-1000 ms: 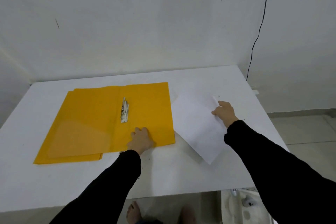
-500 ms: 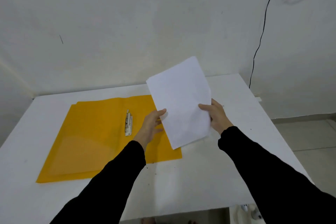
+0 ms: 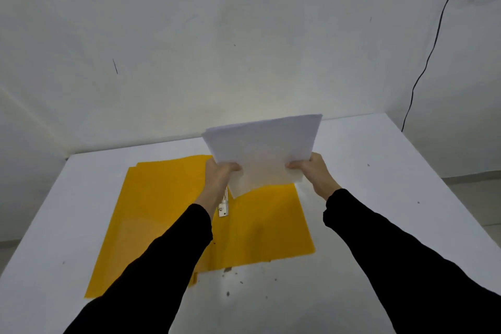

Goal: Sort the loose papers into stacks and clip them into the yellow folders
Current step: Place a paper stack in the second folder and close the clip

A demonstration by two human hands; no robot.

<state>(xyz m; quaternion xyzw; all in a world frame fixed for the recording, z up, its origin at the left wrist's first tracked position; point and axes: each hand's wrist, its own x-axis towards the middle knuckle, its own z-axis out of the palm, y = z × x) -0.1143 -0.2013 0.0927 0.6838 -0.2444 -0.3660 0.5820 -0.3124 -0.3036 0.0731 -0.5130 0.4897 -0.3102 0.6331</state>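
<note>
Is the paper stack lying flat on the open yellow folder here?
No: the left hand and right hand grip the paper stack by its sides, upright over the yellow folder.

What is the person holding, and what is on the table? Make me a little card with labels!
Held: paper stack, white, lifted above the folder
Left hand: grips the stack's left edge
Right hand: grips the stack's right edge
Yellow folder: open, flat on the table
Metal clip: at the folder's middle fold, no papers in it yet
Behind: black cable hanging down at the right
</note>
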